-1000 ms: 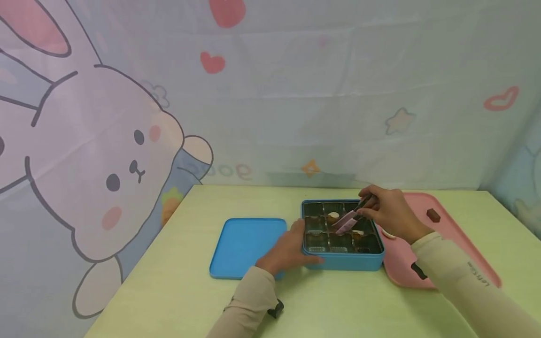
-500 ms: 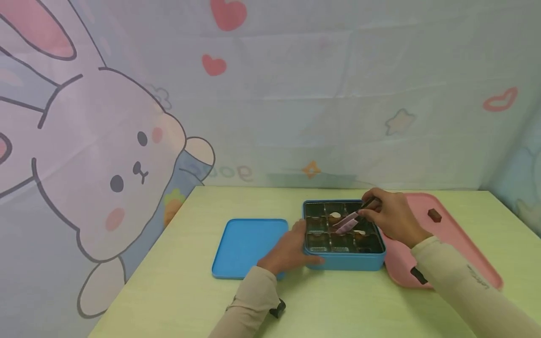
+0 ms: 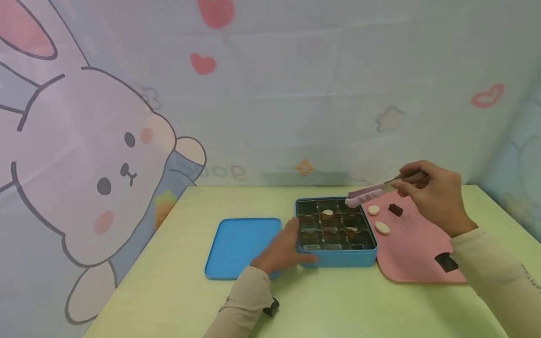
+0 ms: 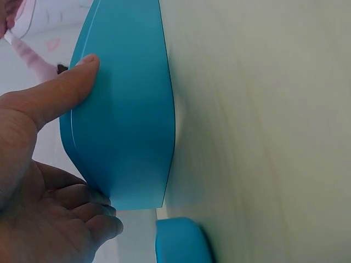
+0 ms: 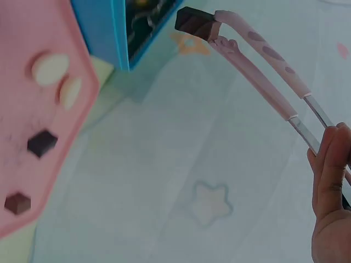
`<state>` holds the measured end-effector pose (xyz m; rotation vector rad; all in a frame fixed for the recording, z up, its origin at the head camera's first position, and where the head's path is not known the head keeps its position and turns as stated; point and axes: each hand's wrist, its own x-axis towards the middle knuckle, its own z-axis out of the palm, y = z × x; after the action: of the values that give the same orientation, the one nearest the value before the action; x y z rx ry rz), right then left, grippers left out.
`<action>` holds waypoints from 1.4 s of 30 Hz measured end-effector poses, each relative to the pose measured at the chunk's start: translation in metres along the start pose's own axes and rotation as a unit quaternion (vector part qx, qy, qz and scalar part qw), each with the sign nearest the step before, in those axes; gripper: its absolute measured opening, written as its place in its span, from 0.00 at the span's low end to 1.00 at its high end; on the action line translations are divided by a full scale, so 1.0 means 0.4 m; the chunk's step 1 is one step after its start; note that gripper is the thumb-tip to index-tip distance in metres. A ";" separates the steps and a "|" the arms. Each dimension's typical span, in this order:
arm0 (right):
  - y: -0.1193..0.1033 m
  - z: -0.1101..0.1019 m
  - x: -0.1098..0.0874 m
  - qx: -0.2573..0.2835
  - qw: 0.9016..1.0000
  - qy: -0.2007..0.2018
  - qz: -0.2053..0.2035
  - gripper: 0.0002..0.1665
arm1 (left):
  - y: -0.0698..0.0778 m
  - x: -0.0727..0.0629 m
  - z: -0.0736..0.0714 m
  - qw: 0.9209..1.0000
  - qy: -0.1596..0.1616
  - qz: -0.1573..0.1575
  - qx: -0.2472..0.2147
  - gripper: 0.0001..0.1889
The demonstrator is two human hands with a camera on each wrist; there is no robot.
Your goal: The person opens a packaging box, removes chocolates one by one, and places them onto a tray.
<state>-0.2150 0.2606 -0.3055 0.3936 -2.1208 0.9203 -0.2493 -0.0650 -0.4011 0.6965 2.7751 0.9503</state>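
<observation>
My right hand (image 3: 437, 195) holds a pair of tongs (image 3: 367, 194) with pink, spotted tips, raised above the box's back right corner. In the right wrist view a dark brown chocolate piece (image 5: 196, 23) sits pinched between the tongs' tips. My left hand (image 3: 281, 249) grips the front left corner of the blue box (image 3: 346, 259), thumb on the front wall and fingers along the left wall. Inside the box is a brown divider with several square compartments. A white piece (image 3: 327, 212) shows in a back compartment, and another pale one (image 3: 351, 229) in the right column.
Right of the box lies a pink tray (image 3: 412, 265), partly under my right arm. It bears two white pieces, one round (image 3: 373, 210) and one oval (image 3: 382, 228), and two brown chocolates, one dark (image 3: 395, 210). A blue lid (image 3: 241, 244) lies left of the box.
My right hand has lifted the tongs out of the box's middle and moved them up and right, uncovering the white pieces on the tray. My left hand stays at the box.
</observation>
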 end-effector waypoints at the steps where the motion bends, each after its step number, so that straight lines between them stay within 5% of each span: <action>1: 0.006 -0.017 0.000 0.003 1.000 0.009 0.011 0.13 | -0.002 0.001 -0.001 1.000 0.001 0.001 -0.002 0.60; 8: 0.088 -0.094 -0.033 -0.019 0.997 0.047 0.062 0.13 | -0.007 0.000 -0.009 1.000 0.011 0.011 -0.011 0.58; 14: 0.176 -0.105 -0.089 -0.064 0.991 0.039 0.108 0.12 | -0.012 0.005 -0.003 1.000 0.015 0.012 -0.015 0.55; 19: 0.224 -0.101 -0.138 -0.047 0.988 0.050 0.140 0.12 | -0.010 0.001 0.006 1.000 0.010 0.011 -0.014 0.55; 29: 0.254 -0.128 -0.185 -0.083 0.980 0.040 0.176 0.15 | -0.005 0.002 0.002 1.000 0.004 0.017 -0.020 0.57; 42: 0.261 -0.117 -0.194 -0.093 0.984 0.039 0.145 0.13 | 0.000 0.005 0.000 1.000 -0.013 -0.003 -0.007 0.61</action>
<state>-0.1956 0.3649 -0.3946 -0.0474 -2.2043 0.8730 -0.2510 -0.0640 -0.4011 0.6913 2.7441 0.9533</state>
